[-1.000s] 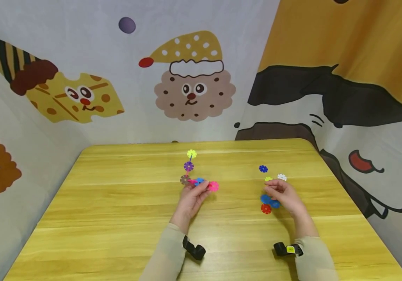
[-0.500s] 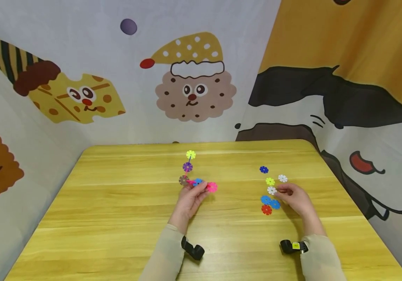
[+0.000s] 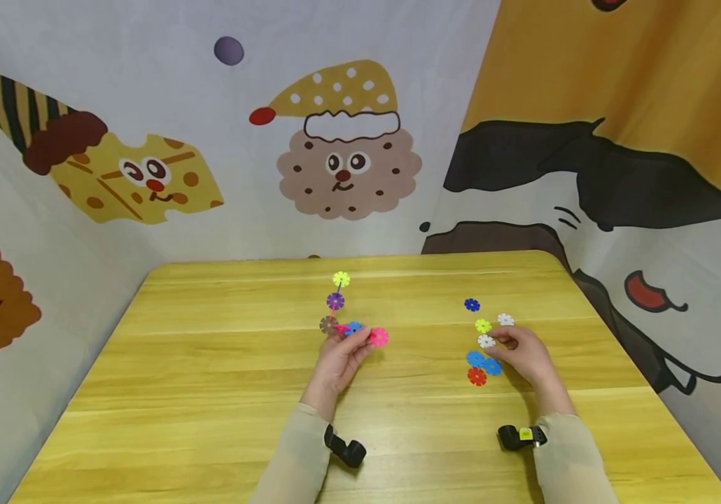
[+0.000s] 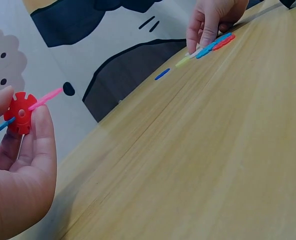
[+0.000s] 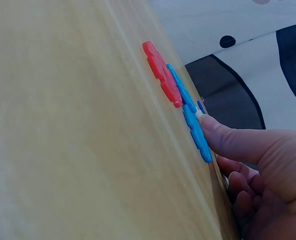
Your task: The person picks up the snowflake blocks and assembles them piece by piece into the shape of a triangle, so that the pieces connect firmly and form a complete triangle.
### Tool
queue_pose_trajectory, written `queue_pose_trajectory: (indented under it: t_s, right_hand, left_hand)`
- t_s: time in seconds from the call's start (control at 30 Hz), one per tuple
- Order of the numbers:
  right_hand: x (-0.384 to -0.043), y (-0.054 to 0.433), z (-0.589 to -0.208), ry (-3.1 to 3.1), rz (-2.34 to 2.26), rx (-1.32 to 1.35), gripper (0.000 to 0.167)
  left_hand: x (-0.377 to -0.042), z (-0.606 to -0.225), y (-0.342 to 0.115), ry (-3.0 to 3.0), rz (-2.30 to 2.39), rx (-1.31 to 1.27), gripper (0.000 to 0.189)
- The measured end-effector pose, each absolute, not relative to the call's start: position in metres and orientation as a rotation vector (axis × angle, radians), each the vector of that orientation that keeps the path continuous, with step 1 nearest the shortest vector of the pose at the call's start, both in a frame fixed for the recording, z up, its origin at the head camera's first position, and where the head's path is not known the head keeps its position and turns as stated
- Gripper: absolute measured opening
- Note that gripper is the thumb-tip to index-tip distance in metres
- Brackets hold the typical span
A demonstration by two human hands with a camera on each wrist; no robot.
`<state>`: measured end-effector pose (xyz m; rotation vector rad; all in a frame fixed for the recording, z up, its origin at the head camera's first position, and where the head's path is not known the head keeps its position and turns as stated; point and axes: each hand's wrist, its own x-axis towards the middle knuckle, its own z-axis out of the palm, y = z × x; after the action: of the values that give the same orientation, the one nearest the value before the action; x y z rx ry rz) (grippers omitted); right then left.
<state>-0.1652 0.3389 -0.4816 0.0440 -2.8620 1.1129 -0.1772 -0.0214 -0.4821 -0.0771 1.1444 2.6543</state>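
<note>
My left hand (image 3: 338,360) grips a chain of interlocking snowflake discs between thumb and fingers. Out from the hand the chain runs through blue (image 3: 353,328), brown (image 3: 328,325) and purple (image 3: 335,301) discs to a yellow one (image 3: 341,279); a pink disc (image 3: 380,337) ends the near side. In the left wrist view, a red disc (image 4: 21,114) sits at the fingertips with a pink disc (image 4: 46,99) slotted in edge-on. My right hand (image 3: 524,353) pinches the edge of a white disc (image 3: 486,341) at the table; in the right wrist view its thumb mostly hides that disc.
Around the right hand lie loose discs: dark blue (image 3: 472,305), yellow (image 3: 483,325), another white (image 3: 506,320), two light blue ones touching (image 3: 476,359), and red (image 3: 477,376). The wooden table (image 3: 209,392) meets a cartoon-printed curtain (image 3: 348,238) at its far edge.
My right hand first hovered over the white disc, then shifted right, bringing that disc and the yellow one into fuller view. The left hand keeps its hold on the chain, drifting slightly left.
</note>
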Motion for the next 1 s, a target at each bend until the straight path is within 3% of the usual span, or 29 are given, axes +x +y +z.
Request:
queue_pose_trajectory:
  t_s: [0.67,1.0]
  right_hand:
    - [-0.162,0.337,-0.484,-2.767,1.209,-0.080,0.023]
    - [-0.163,0.291,-0.471,-2.669,1.368,0.052,0.013]
  left_hand:
    - [-0.177,-0.486,-0.020,1.075,2.689,-0.097,0.013]
    - [-0.177,-0.487,-0.019,1.053,2.683,-0.081,0.009]
